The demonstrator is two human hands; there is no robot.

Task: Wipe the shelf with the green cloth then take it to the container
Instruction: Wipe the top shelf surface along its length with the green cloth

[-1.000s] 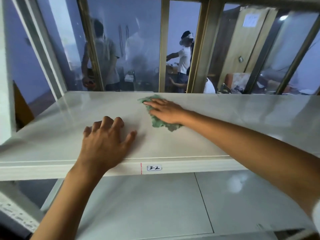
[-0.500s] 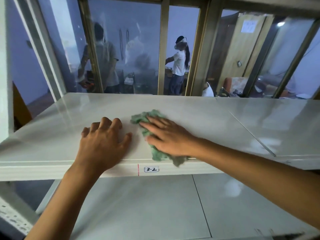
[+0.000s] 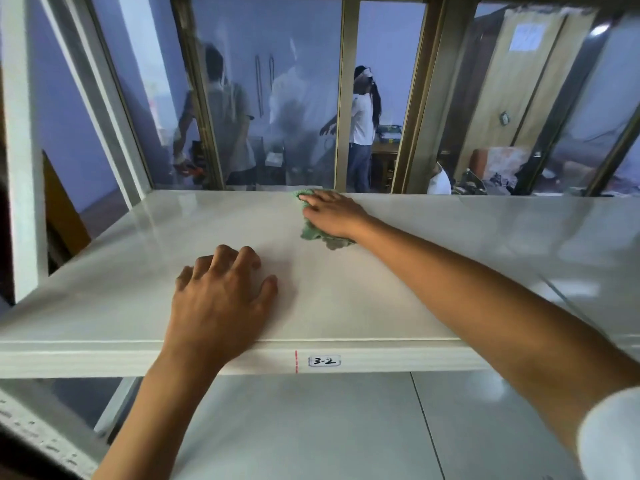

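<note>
A glossy white shelf (image 3: 138,271) labelled "3-2" on its front edge spans the view. The crumpled green cloth (image 3: 311,232) lies at the shelf's far edge, pressed flat under my right hand (image 3: 332,213), whose fingers reach over it toward the back. Only the cloth's near and far ends show past the palm. My left hand (image 3: 221,299) rests palm down near the front edge, fingers slightly curled, holding nothing. No container is in view.
A lower white shelf (image 3: 311,427) sits beneath. White uprights (image 3: 24,150) stand at the left. Behind the shelf, a glass partition with brass frames (image 3: 346,98) shows people standing in another room.
My right hand has pushed the cloth from near the front edge to the far back edge of the shelf. The left hand has stayed in place.
</note>
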